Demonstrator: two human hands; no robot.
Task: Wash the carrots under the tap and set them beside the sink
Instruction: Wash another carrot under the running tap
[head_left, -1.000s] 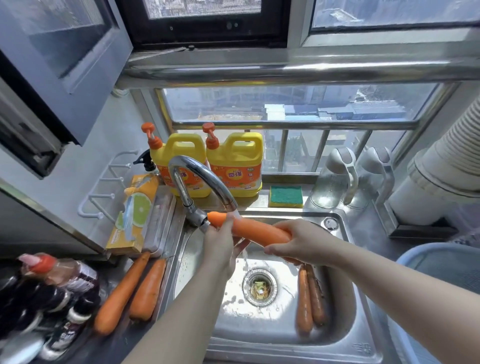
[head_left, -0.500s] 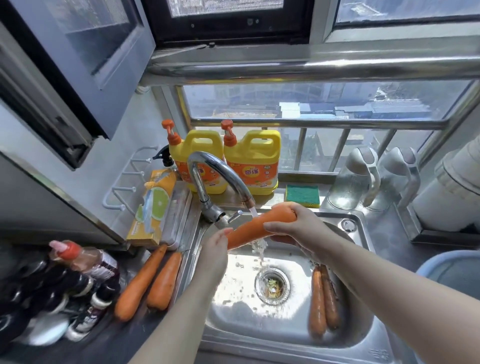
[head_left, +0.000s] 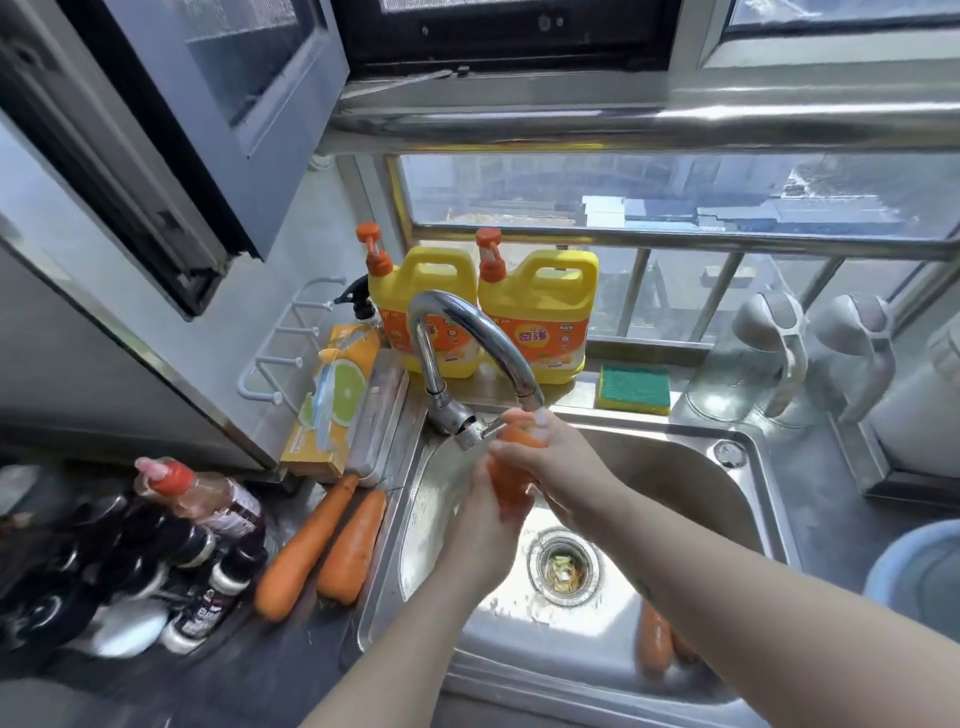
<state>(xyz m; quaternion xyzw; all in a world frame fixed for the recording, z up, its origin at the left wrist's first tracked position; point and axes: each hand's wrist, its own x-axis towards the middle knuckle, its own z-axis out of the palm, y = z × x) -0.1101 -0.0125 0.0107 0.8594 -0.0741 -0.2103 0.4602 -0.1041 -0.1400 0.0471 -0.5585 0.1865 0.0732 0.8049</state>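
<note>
I have the carrot (head_left: 511, 467) held nearly upright under the tap (head_left: 467, 332), its top end right at the spout so the water should run down its length. My right hand (head_left: 550, 467) wraps the upper part, its fingers (head_left: 519, 444) curled and pressed against the orange skin. My left hand (head_left: 485, 525) cups the lower part from below, palm closed around it. I judge this two-handed grip lets me rub and turn the carrot while keeping it over the sink (head_left: 675, 457), so the runoff falls towards the drain (head_left: 563, 566) just below and to the right of my left hand.

Well to the left of my fingers, two washed carrots (head_left: 324, 551) lie side by side on the worktop (head_left: 291, 670), touching or nearly so, just beside the sink's left rim. That is presumably where this one goes next. Below my right forearm, at least one more carrot (head_left: 654, 642) rests in the basin near the front wall, partly hidden by the arm, probably waiting its turn.

Behind the tap, beyond my fingers, stand two yellow detergent bottles (head_left: 483, 312) and a sponge (head_left: 634, 387), clear of my work.
</note>
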